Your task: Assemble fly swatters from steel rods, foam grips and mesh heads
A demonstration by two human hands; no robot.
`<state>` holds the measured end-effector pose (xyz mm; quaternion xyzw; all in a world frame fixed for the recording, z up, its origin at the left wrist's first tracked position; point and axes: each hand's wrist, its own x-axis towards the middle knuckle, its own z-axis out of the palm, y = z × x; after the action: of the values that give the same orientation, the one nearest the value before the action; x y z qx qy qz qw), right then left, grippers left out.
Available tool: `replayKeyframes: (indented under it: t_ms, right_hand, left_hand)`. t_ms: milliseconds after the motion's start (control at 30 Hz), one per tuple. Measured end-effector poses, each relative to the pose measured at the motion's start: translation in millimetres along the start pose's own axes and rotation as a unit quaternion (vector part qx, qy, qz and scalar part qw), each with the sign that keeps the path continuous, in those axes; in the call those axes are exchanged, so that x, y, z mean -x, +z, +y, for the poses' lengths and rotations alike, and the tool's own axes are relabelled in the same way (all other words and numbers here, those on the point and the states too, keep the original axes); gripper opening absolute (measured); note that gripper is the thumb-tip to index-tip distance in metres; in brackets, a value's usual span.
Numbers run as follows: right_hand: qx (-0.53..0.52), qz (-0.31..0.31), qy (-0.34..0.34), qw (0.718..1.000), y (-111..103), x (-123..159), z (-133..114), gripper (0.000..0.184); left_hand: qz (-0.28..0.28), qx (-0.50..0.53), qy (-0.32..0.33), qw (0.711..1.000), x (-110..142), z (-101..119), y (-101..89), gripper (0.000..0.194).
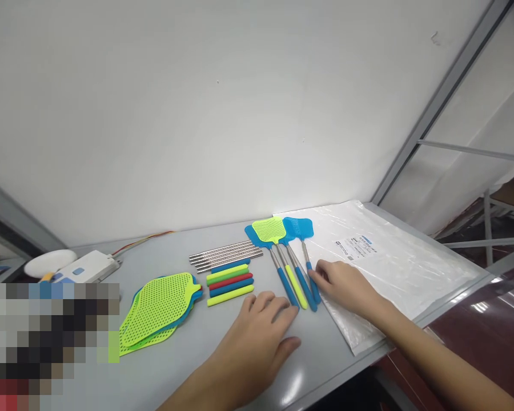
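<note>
Several finished fly swatters (pixel 282 240) lie side by side on the grey table (pixel 163 365), blue and yellow-green heads toward the wall. My right hand (pixel 342 285) rests on the table with its fingertips against the blue handle of the rightmost swatter; the fingers are loosely curled, gripping nothing I can see. My left hand (pixel 261 337) lies flat and open on the table, just short of the swatter handles. To its left are a few coloured handle grips (pixel 230 281), metal rods (pixel 225 255) and a stack of loose swatter heads (pixel 160 308).
A pile of clear plastic bags (pixel 394 268) with a label covers the table's right part. A white device with wires (pixel 88 267) and a white oval object (pixel 49 262) sit at the back left. The wall stands close behind; the table edge runs at the right.
</note>
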<state>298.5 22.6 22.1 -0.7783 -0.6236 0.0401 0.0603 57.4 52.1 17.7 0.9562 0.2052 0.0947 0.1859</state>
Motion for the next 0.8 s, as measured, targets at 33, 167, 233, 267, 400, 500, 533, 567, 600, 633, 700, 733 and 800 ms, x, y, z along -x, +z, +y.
replayKeyframes:
  t_ms: [33,167,233,267,400,500,533,567,600,633,700,733,800]
  right_hand:
    - [-0.004,-0.002,0.0,1.0,3.4,2.3,0.1,0.042]
    - [-0.019,-0.008,-0.008,1.0,11.0,7.1,-5.9,0.043]
    - [-0.02,-0.012,-0.008,1.0,11.5,7.8,-8.4,0.042]
    - [-0.019,-0.013,-0.008,1.0,11.3,8.2,-9.0,0.042]
    - [-0.002,-0.013,-0.013,1.0,8.6,8.8,-8.4,0.043]
    - [0.028,0.005,-0.018,0.999,1.4,3.7,-11.1,0.042]
    - [0.036,0.013,-0.027,0.999,-2.1,-0.1,-13.9,0.041]
    - [0.042,0.019,-0.04,0.998,-5.9,-5.2,-18.0,0.04]
    - [0.045,0.023,-0.06,0.997,-9.5,-11.6,-23.4,0.039]
    - [0.045,0.024,-0.085,0.995,-12.6,-19.1,-30.1,0.037]
    - [0.041,0.018,-0.15,0.988,-16.0,-36.8,-46.9,0.033]
    - [0.038,0.012,-0.185,0.982,-16.1,-46.5,-56.4,0.032]
    - [0.033,-0.003,-0.25,0.968,-12.8,-65.8,-76.0,0.028]
  left_hand:
    - [-0.006,0.005,0.0,1.0,-0.6,1.1,1.8,0.034]
    - [-0.017,0.025,-0.001,1.0,-4.0,1.0,4.2,0.037]
    - [-0.017,0.031,-0.001,0.999,-5.8,0.1,3.4,0.038]
    - [-0.017,0.032,0.0,0.999,-6.6,-0.1,2.7,0.038]
    - [-0.024,0.025,0.005,0.999,-7.5,0.9,-0.2,0.041]
    - [-0.012,0.018,0.009,1.0,-5.5,1.0,-2.9,0.033]
    - [-0.004,0.01,0.009,1.0,-4.5,0.1,-3.9,0.029]
    - [0.007,-0.004,0.006,1.0,-3.4,-1.4,-5.1,0.026]
    - [0.021,-0.026,-0.001,0.999,-2.2,-3.6,-6.5,0.025]
    - [0.039,-0.052,-0.012,0.998,-1.0,-6.5,-7.9,0.026]
    - [0.082,-0.106,-0.05,0.99,1.7,-13.8,-11.2,0.03]
    - [0.104,-0.128,-0.074,0.984,3.1,-18.0,-12.8,0.031]
    - [0.135,-0.152,-0.124,0.971,5.7,-26.4,-15.0,0.029]
